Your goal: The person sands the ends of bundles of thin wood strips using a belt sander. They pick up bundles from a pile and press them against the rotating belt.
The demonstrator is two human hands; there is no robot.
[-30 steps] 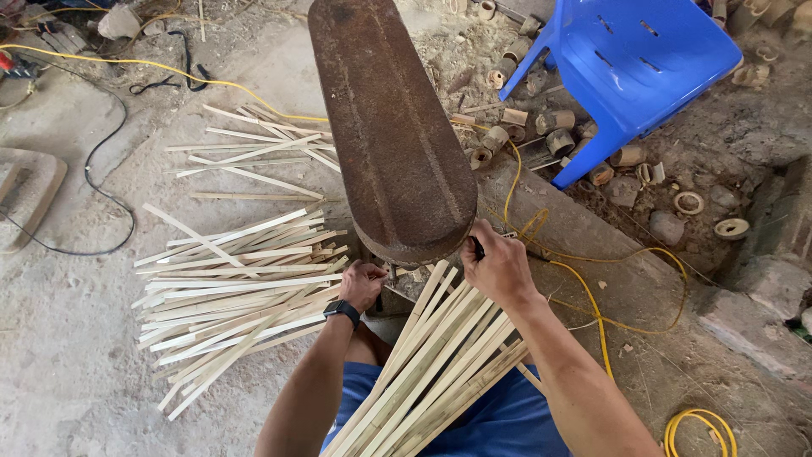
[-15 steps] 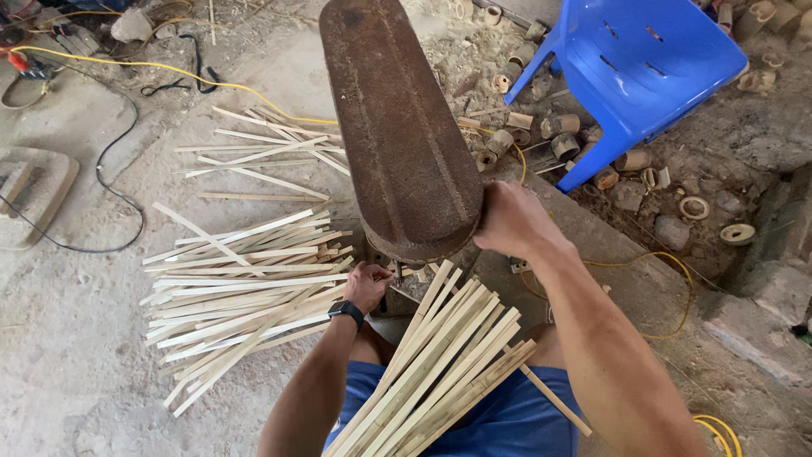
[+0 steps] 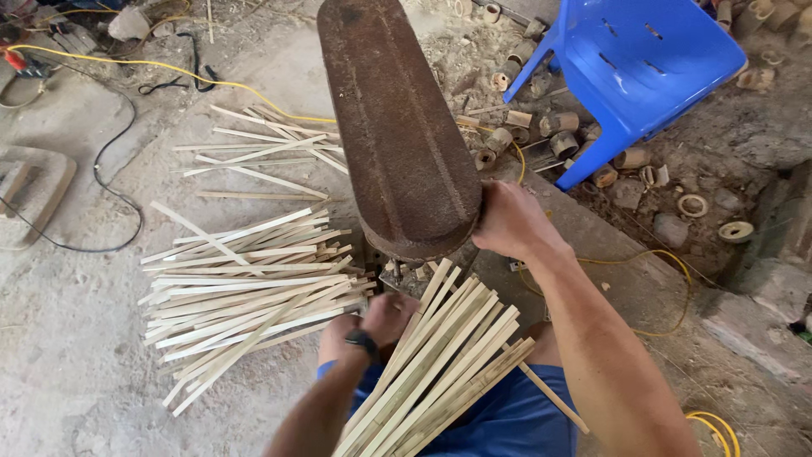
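Observation:
A long rusty metal machine cover runs away from me at centre. My right hand grips its near right edge. My left hand, with a dark watch on the wrist, sits just below the cover's near end. Its fingers are curled against the left side of a bundle of pale bamboo strips that lies across my lap. What the fingers grip is hidden. A loose pile of similar strips lies on the floor to the left.
A blue plastic chair stands at the upper right, with several short bamboo ring offcuts around it. A yellow cable and a black cable cross the dusty floor. More loose strips lie further back.
My right hand has left the top of the lap bundle and moved up to the cover's near right edge. My left hand has stayed in place.

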